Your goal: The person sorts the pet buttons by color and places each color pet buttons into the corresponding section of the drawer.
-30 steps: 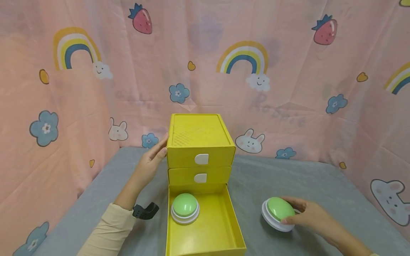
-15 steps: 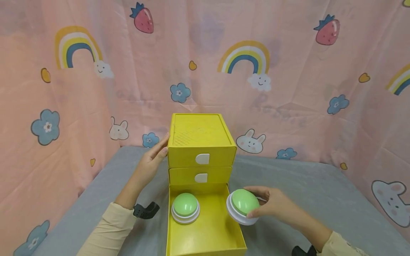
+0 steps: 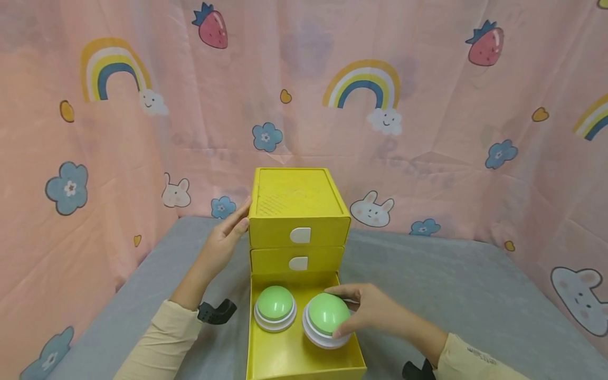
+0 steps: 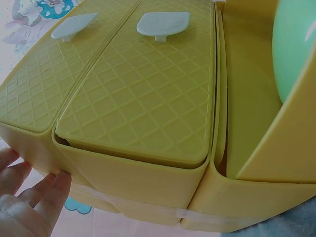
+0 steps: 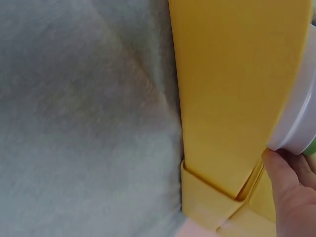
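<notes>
A yellow three-drawer cabinet (image 3: 300, 192) stands upright, its bottom drawer (image 3: 280, 361) pulled out. Inside that drawer, on the left, sits a green-domed push button (image 3: 274, 303) with a white base. My right hand (image 3: 377, 311) grips a second green-domed push button (image 3: 328, 312) by its side, thumb in front, over the drawer's right half. Whether its base touches the drawer floor, I cannot tell. Straight fingers of my left hand (image 3: 222, 243) rest against the cabinet's left side; the left wrist view shows the fingertips (image 4: 61, 180) at the wall.
Both upper drawers are closed, with white tabs (image 3: 300, 235) on their fronts. The cabinet stands on a grey cloth-covered table (image 3: 418, 274). A pink patterned curtain (image 3: 304, 132) hangs behind and at both sides. The open drawer's right wall (image 5: 232, 98) is close to my right hand.
My right hand has carried the second push button leftward from the table on the right, across the drawer's right wall, to beside the first one. The left hand has stayed against the cabinet.
</notes>
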A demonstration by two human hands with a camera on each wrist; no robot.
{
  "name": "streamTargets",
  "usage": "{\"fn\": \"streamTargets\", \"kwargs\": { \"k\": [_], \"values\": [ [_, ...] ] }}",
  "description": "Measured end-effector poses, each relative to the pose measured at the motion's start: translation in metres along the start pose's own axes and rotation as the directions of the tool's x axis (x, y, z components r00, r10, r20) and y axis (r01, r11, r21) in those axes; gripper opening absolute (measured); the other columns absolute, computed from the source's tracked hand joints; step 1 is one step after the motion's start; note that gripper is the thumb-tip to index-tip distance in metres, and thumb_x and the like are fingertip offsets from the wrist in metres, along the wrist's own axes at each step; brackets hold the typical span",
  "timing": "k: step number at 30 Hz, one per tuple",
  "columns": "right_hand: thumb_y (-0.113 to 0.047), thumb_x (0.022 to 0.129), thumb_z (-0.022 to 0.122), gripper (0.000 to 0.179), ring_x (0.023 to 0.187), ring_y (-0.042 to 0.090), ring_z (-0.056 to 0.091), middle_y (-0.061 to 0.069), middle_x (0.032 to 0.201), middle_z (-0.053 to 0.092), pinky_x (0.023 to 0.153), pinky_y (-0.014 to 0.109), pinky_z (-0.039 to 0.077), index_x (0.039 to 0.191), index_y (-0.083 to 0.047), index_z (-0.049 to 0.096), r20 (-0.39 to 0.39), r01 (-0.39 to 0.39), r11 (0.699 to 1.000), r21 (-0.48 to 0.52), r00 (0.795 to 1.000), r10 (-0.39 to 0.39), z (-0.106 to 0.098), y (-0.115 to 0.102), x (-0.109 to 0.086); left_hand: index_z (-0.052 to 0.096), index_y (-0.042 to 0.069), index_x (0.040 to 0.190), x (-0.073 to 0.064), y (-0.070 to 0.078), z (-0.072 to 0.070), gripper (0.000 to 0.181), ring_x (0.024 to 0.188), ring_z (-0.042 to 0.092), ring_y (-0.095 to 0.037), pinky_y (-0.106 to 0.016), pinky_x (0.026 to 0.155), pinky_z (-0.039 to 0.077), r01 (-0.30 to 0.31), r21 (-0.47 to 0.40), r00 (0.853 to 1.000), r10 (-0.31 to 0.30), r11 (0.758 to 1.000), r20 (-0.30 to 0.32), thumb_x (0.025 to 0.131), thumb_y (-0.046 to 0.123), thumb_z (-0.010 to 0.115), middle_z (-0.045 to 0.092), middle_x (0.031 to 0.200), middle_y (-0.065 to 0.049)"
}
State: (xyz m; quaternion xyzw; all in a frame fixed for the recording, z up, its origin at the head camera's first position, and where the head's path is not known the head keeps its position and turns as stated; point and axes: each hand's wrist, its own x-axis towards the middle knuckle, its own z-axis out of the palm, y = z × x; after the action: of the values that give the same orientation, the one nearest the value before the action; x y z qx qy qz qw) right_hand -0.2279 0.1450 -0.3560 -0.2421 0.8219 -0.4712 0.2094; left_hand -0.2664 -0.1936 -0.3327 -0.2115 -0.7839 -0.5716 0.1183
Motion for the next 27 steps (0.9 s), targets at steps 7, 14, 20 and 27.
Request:
{"fn": "streamTargets", "kwargs": {
  "k": [7, 14, 20, 27],
  "values": [
    [-0.015, 0.067, 0.092, 0.069, 0.121, 0.03, 0.063, 0.013, 0.128, 0.068, 0.103, 0.042, 0.053, 0.129, -0.001, 0.065, 0.041, 0.049, 0.997, -0.056, 0.998, -0.047, 0.014, -0.002, 0.009, 0.027, 0.022, 0.159, 0.001, -0.001, 0.0, 0.052, 0.154, 0.019, -0.023, -0.053, 0.12, 0.031, -0.002, -0.006, 1.0, 0.002, 1.0, -0.002, 0.109, 0.032, 0.039, 0.017, 0.167, 0.005],
    [-0.015, 0.065, 0.093, 0.064, 0.107, 0.017, 0.068, 0.009, 0.117, 0.073, 0.093, 0.026, 0.057, 0.123, -0.001, 0.069, 0.068, 0.097, 0.974, -0.206, 0.994, -0.084, 0.029, -0.004, 0.014, 0.027, 0.023, 0.158, 0.001, -0.001, 0.0, 0.052, 0.154, 0.019, -0.022, -0.052, 0.12, 0.031, -0.001, -0.005, 1.0, 0.001, 1.0, -0.003, 0.109, 0.031, 0.039, 0.018, 0.167, 0.007],
    [-0.02, 0.064, 0.094, 0.063, 0.099, 0.007, 0.068, 0.009, 0.113, 0.075, 0.085, 0.019, 0.056, 0.12, -0.002, 0.071, 0.095, 0.127, 0.94, -0.316, 0.99, -0.102, 0.037, -0.002, 0.017, 0.028, 0.022, 0.158, 0.001, 0.001, 0.001, 0.051, 0.154, 0.02, -0.022, -0.053, 0.12, 0.031, -0.001, 0.004, 1.0, 0.001, 1.0, -0.003, 0.109, 0.031, 0.039, 0.018, 0.167, 0.006],
    [-0.021, 0.063, 0.095, 0.066, 0.098, 0.009, 0.07, 0.01, 0.113, 0.075, 0.082, 0.018, 0.056, 0.121, -0.001, 0.07, 0.113, 0.136, 0.919, -0.37, 0.989, -0.101, 0.04, -0.003, 0.018, 0.028, 0.021, 0.158, 0.0, 0.002, 0.0, 0.051, 0.154, 0.022, -0.024, -0.052, 0.12, 0.032, -0.006, 0.011, 1.0, 0.006, 1.0, -0.007, 0.109, 0.029, 0.039, 0.018, 0.167, 0.005]
  ]
}}
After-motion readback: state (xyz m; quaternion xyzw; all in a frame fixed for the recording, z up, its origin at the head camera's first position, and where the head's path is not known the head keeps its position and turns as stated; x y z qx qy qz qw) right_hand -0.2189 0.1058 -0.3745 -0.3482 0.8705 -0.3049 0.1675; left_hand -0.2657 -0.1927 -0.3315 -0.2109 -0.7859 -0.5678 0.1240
